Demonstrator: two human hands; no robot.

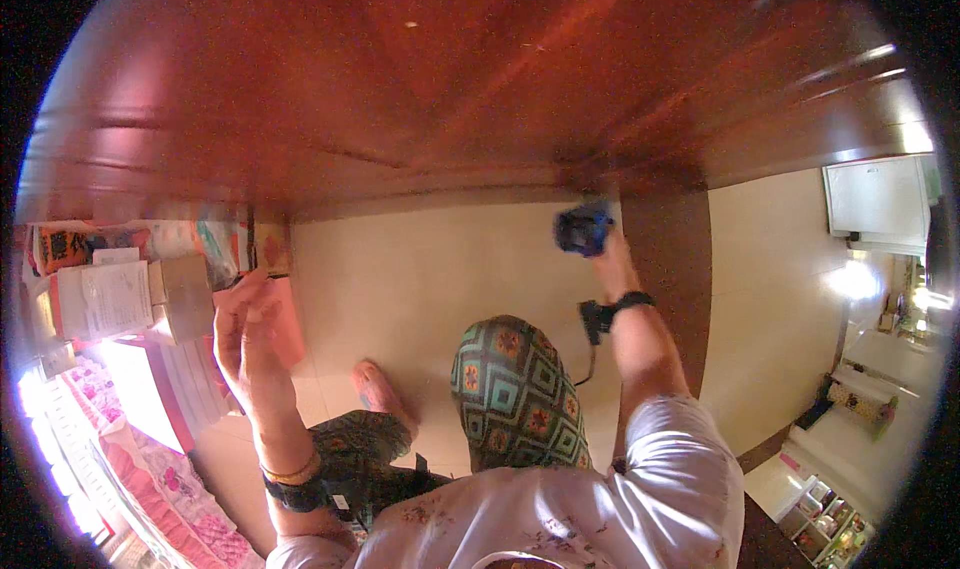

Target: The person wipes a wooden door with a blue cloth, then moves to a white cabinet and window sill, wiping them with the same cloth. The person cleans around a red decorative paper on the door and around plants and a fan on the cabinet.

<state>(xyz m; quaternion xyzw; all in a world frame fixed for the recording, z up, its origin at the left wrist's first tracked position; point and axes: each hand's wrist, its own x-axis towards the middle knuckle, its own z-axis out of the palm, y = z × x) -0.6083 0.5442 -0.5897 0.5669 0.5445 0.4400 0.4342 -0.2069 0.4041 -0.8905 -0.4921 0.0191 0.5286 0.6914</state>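
A dark blue object (583,229), blurred and possibly a bunched cloth, is in my right hand (613,260), low in front of the reddish-brown wooden door (420,103). My left hand (251,314) is raised at the left, its fingers loosely extended and somewhat apart, with nothing seen in it. Behind that hand is a pink-red sheet or bag (286,321). Both wrists wear black straps, and a cable hangs from the right one.
Cardboard boxes (184,299) and packages stand at the left, beside pink bedding (176,479). A dark threshold strip (664,269) crosses the tiled floor at the right. Farther right are a white appliance (874,201) and a shelf with small items (825,513).
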